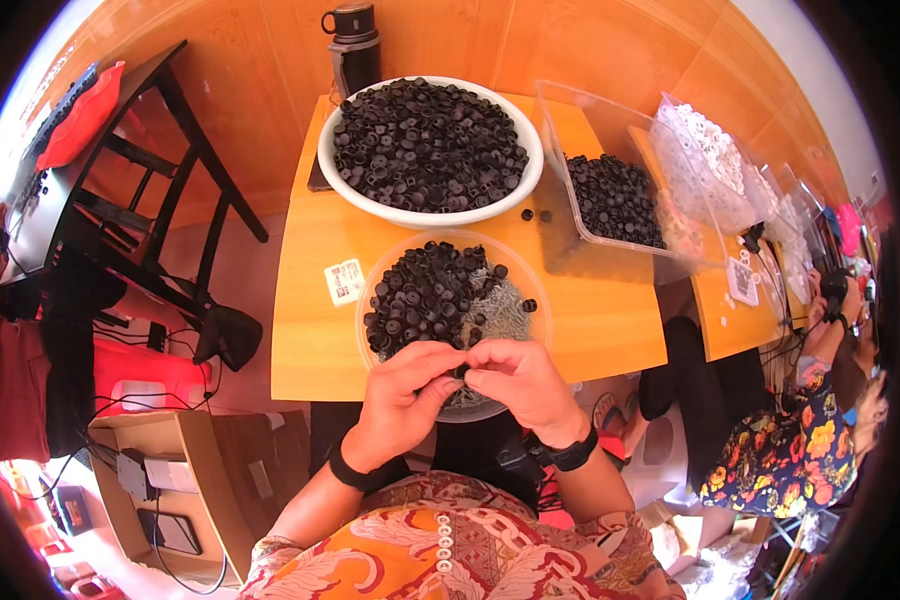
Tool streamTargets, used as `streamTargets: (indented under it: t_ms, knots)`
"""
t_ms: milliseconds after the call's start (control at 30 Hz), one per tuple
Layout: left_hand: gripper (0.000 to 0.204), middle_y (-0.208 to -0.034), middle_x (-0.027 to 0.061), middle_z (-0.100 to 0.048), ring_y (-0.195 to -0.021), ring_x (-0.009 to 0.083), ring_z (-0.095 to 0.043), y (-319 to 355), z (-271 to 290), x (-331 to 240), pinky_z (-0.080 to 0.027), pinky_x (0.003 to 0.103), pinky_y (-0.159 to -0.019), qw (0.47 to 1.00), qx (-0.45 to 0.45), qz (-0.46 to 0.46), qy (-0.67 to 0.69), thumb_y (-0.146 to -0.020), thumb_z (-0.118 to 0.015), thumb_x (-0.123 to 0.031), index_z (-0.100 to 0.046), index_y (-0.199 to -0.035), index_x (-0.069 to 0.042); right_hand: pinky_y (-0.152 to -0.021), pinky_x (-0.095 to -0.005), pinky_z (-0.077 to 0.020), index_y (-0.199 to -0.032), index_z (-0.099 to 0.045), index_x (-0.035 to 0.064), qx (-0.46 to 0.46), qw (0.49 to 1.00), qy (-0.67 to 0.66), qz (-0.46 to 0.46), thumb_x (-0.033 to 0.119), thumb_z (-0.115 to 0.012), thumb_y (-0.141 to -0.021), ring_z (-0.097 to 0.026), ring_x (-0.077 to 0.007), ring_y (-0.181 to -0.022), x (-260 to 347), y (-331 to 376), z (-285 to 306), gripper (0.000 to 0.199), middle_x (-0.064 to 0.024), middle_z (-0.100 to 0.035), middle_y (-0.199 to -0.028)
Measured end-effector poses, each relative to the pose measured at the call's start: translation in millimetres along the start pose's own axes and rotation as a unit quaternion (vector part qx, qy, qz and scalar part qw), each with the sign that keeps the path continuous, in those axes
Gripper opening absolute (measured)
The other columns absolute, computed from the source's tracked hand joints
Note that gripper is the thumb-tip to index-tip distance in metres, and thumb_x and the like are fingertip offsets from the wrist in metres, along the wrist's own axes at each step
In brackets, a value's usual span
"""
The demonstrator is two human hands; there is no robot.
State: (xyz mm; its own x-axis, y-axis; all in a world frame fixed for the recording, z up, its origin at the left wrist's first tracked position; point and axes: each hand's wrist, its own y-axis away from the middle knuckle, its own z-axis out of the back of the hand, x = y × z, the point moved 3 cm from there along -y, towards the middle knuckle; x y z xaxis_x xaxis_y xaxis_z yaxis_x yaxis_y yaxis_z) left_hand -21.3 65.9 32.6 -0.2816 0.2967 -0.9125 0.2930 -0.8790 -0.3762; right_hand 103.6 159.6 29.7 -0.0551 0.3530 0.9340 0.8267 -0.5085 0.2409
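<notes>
We work at a small orange-brown wooden table [310,330] set against a wall panelled in the same warm wood [590,50]. Our left hand [405,385] and right hand [520,380] meet at the near edge of a clear round dish [540,320], fingertips pinched together over something too small for us to make out; both hands are closed narrow, thumb to fingers. The dish holds a heap of small black ring-shaped parts [425,295] on its left and a pile of small silvery metal pieces [505,305] on its right.

Farther back on the table stands a large white bowl [370,200] filled with the same black parts. To its right sits a clear plastic bin [570,130] with more black pieces in it, and beyond that a bin of white parts [705,150]. A dark flask with a cup lid [355,45] stands at the far edge. A small white printed label [343,281] lies on the table to the left of the dish.

On the left of the room a black folding stand [185,170] carries a red cushion [85,115], and an open cardboard box [200,480] rests on the floor near us. On the right another person in a flowered garment [780,455] sits at a neighbouring table.
</notes>
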Motion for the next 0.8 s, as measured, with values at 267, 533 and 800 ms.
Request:
streamTargets:
  t_ms: [267, 533, 800]
  knots:
    - [0.023, -0.097, 0.0099, -0.060, -0.085, 0.0145, -0.059, 24, 1, 13, -0.048, 0.026, -0.074, 0.947, -0.067, 0.146, 0.277, -0.079, -0.058, 0.008, -0.056, -0.102, 0.003, -0.064, -0.0316, -0.0441, -0.080, -0.064, 0.0034, -0.140, 0.880, 0.410, 0.195, 0.003, -0.059, -0.076, -0.056, -0.0223, -0.073, 22, -2, 38, 0.007, -0.0092, -0.058, -0.075]
    - [0.023, -0.098, 0.0108, -0.060, -0.084, 0.0142, -0.060, 32, 18, 18, -0.049, 0.026, -0.076, 0.923, -0.110, 0.168, 0.328, -0.079, -0.058, 0.010, -0.056, -0.101, 0.004, -0.069, -0.0379, -0.0428, -0.075, -0.059, 0.0030, -0.060, 0.722, 0.642, 0.250, -0.003, -0.059, -0.064, -0.051, -0.0312, -0.077, 7, -14, 28, 0.013, -0.0116, -0.053, -0.075]
    - [0.025, -0.096, 0.0107, -0.062, -0.079, 0.0129, -0.060, 28, 23, 21, -0.050, 0.025, -0.072, 0.950, -0.152, 0.174, 0.209, -0.078, -0.061, 0.004, -0.057, -0.103, 0.004, -0.069, -0.0366, -0.0413, -0.070, -0.054, 0.0035, -0.043, 0.694, 0.670, 0.261, -0.001, -0.053, -0.062, -0.048, -0.0284, -0.076, -6, -22, 21, 0.009, -0.0103, -0.049, -0.073]
